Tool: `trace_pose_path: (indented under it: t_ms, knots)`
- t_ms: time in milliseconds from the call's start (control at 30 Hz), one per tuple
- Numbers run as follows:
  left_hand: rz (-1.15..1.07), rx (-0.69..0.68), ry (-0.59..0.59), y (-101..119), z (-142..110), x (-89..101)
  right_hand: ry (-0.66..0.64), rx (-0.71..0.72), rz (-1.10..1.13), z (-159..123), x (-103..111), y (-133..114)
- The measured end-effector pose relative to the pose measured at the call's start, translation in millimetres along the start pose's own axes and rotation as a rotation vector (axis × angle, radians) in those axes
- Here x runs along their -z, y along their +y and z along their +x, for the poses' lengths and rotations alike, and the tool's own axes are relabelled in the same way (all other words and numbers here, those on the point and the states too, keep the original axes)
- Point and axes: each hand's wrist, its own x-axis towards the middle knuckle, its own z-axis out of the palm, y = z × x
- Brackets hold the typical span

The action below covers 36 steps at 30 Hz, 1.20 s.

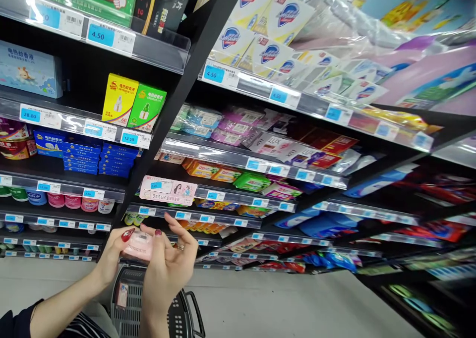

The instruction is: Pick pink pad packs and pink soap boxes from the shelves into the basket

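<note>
A small pale pink pack [138, 247] with printed characters along it, perhaps a bar of soap, is between my two hands in front of the lower shelves. My left hand [108, 258] grips its left end, with the red-nailed thumb on the upper face. At the right end, my right hand [171, 262] has its thumb against the pack, while some of its fingers stretch up behind. A ring shows on one of those fingers. Beneath my hands is a dark shopping basket [182, 314], with a pinkish pack [122, 295] lying in it.
Shelves of goods rise ahead, with boxed Safeguard soap [269, 53] at upper right and wrapped bars [253, 181] lower down. Yellow and green boxes [121, 100] stand at left. A pink promotional card [168, 190] juts from a shelf edge. Grey floor [260, 303] lies below.
</note>
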Motion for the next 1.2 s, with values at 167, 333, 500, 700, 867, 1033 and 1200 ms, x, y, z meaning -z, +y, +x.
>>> trace_pose_path:
  t_ms: [167, 333, 500, 700, 867, 1033, 1200]
  knots:
    - [0.014, 0.016, -0.007, -2.0, 1.8, 6.0, 0.012, 0.207, -0.155, -2.9, -0.2, 5.2]
    - [-0.026, 0.026, -0.131, 15.3, -1.4, 4.7, 0.077, 0.381, -0.277, -6.1, -1.6, 3.6]
    - [-0.145, 0.075, -0.063, 16.6, -3.9, 0.6, 0.089, 0.384, -0.227, -6.8, -3.1, 3.1]
    - [-0.087, 0.011, -0.018, 12.2, -1.4, 2.7, 0.100, 0.391, -0.174, -9.7, -2.4, 9.7]
    - [-0.009, -0.063, -0.176, 16.3, 2.5, 6.6, 0.094, 0.391, -0.143, -12.7, -1.2, 14.1]
    - [0.027, -0.052, -0.159, 18.7, 3.2, 10.7, 0.104, 0.320, -0.170, -11.3, 0.5, 12.9]
    - [0.130, 0.025, -0.483, 25.4, 12.0, 11.7, 0.059, 0.001, -0.111, 15.7, 7.9, 16.8]
